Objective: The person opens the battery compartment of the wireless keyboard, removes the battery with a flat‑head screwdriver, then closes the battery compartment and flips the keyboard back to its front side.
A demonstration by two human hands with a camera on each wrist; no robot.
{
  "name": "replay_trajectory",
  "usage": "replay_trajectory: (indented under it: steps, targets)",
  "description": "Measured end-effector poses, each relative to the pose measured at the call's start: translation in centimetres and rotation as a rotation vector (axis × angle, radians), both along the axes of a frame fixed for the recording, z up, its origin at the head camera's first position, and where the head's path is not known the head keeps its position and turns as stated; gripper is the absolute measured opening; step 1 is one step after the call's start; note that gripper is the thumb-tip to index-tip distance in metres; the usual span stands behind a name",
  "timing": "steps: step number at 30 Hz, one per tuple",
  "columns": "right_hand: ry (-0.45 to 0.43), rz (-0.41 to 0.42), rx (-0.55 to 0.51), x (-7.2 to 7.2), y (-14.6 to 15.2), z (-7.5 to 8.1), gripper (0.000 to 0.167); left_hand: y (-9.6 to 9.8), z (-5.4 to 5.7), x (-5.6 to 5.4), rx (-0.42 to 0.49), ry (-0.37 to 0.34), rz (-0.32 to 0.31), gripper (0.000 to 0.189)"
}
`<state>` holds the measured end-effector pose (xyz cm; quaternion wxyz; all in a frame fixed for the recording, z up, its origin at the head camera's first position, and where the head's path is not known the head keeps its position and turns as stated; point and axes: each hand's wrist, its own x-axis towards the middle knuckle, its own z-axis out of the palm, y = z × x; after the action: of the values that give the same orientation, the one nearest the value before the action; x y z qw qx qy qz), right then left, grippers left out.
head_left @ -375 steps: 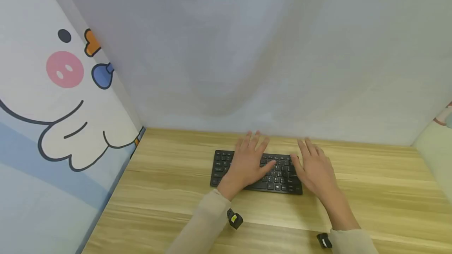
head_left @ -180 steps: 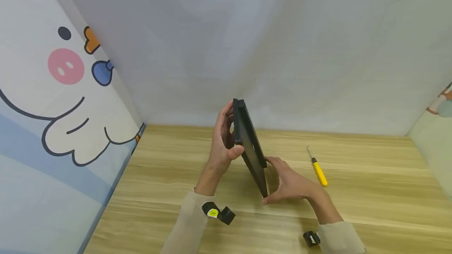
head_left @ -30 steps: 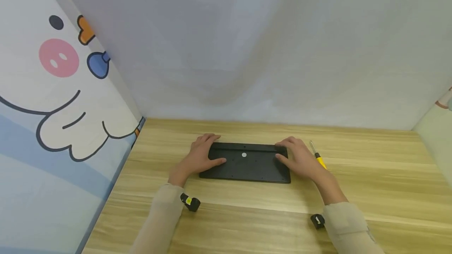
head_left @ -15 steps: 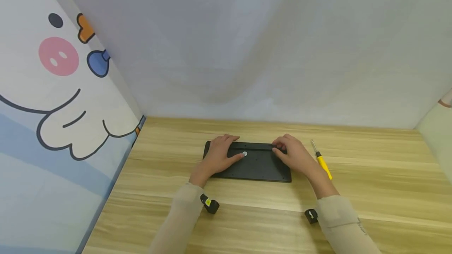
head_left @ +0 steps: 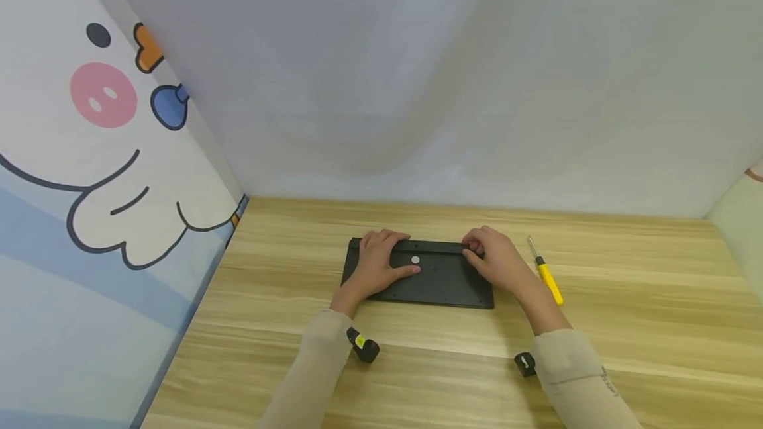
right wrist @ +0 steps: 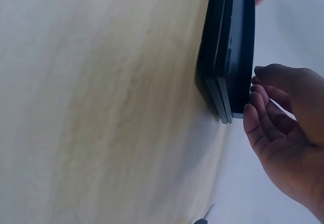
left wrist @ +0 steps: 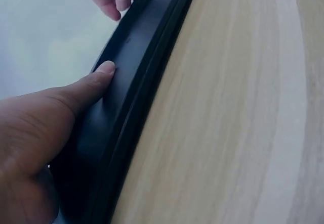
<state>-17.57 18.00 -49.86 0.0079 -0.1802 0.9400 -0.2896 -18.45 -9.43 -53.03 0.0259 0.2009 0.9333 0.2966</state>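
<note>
A black keyboard [head_left: 450, 286] lies bottom up on the wooden table, its keys hidden underneath. A small white round sticker [head_left: 415, 259] marks its underside. My left hand [head_left: 377, 267] holds the keyboard left of its middle, thumb laid flat on the bottom panel and fingers over the far edge. At the far right corner, my right hand [head_left: 499, 260] has its fingers curled and its thumb at the raised ridge along that edge. In the right wrist view, the right fingertips [right wrist: 249, 110] sit right at the keyboard's rim, with the thumb close above them.
A screwdriver [head_left: 547, 278] with a yellow handle lies just right of the right hand. Behind the table [head_left: 429, 382] hangs a pale grey curtain [head_left: 417, 85]. A cartoon-printed panel [head_left: 48, 230] stands on the left.
Earlier the keyboard lay keys up, then was tilted on edge and turned bottom up. Lately my left hand slid right along it, and my right fingers curled in at the corner.
</note>
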Motion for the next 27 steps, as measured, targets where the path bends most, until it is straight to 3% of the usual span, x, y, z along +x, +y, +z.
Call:
replay_trajectory:
  steps: [12,27]
  targets:
    - [0.024,0.014,-0.017,0.22,0.19,-0.19,0.014,0.14,-0.43,-0.11,0.043,-0.004,0.027,0.068]
    - [-0.044,-0.068,0.006,-0.71,-0.66,0.38,0.011,0.31,-0.57,-0.07,0.06,0.015,0.049,0.065]
